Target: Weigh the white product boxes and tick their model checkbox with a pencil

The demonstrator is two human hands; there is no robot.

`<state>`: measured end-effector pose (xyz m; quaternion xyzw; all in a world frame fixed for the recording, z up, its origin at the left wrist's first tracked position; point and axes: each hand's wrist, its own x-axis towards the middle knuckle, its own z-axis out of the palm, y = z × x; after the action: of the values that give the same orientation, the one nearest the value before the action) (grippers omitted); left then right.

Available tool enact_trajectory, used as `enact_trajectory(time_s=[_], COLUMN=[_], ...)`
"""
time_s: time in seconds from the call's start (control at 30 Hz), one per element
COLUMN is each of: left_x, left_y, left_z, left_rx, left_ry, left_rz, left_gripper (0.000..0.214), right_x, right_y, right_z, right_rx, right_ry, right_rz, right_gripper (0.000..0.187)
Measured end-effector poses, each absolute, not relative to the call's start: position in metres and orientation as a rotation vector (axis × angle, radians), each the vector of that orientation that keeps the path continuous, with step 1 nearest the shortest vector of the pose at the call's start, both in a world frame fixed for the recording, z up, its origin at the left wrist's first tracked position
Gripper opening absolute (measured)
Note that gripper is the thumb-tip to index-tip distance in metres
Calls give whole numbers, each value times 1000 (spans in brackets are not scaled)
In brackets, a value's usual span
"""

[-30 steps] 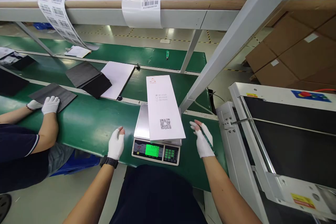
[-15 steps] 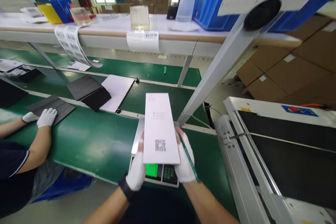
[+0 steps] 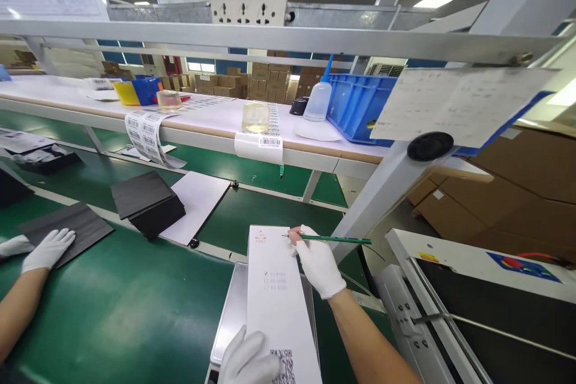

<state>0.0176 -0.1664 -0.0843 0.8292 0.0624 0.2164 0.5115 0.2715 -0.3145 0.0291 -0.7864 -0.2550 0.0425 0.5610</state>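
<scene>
A long white box (image 3: 279,306) with a QR code and a small checklist lies lengthwise on the metal pan of a scale (image 3: 229,318). My left hand (image 3: 247,360), in a white glove, presses on the box's near end beside the QR code. My right hand (image 3: 317,264), also gloved, grips a green pencil (image 3: 333,240) whose tip touches the box's far end near a small red logo.
A co-worker's gloved hand (image 3: 47,249) rests on a dark sheet (image 3: 67,231) at the left of the green belt (image 3: 126,300). Black folders (image 3: 146,201) and white paper lie beyond. The shelf (image 3: 202,126) holds label strips, a jar, a squeeze bottle, a blue crate. A machine (image 3: 486,312) stands right.
The view tilted upward. My right hand moved from the box's near edge to its far end with the pencil. My left hand stays at the near end.
</scene>
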Motion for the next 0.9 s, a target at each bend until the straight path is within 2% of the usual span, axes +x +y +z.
enact_trajectory(time_s=[0.1, 0.17, 0.2, 0.27, 0.33, 0.47, 0.67, 0.9], left_x=[16, 6, -2, -19, -34, -45, -32, -19], left_y=[3, 141, 206, 313, 376, 392, 351, 357], left_z=[-57, -59, -70, -107, -148, -186, -153, -121], left_rx=[2000, 2025, 2224, 2485, 2593, 2654, 2693, 2740], left_ry=[197, 245, 146, 85, 141, 79, -34, -205], left_rz=[710, 899, 1025, 1237, 1269, 1333, 1371, 1334], left_gripper=[48, 33, 28, 35, 44, 48, 65, 76], right_x=[287, 292, 294, 295, 295, 294, 296, 297], right_y=[-297, -292, -291, -291, -292, -292, -293, -293], right_z=[27, 25, 24, 23, 22, 21, 17, 13], right_rx=[-1987, -2065, -2090, -2102, -2093, -2074, -2041, -2033], right_ry=[-595, -616, -631, -637, -621, -594, -562, -540], right_rz=[98, 82, 77, 77, 80, 72, 75, 71], right_gripper=[38, 37, 37, 36, 35, 35, 37, 41])
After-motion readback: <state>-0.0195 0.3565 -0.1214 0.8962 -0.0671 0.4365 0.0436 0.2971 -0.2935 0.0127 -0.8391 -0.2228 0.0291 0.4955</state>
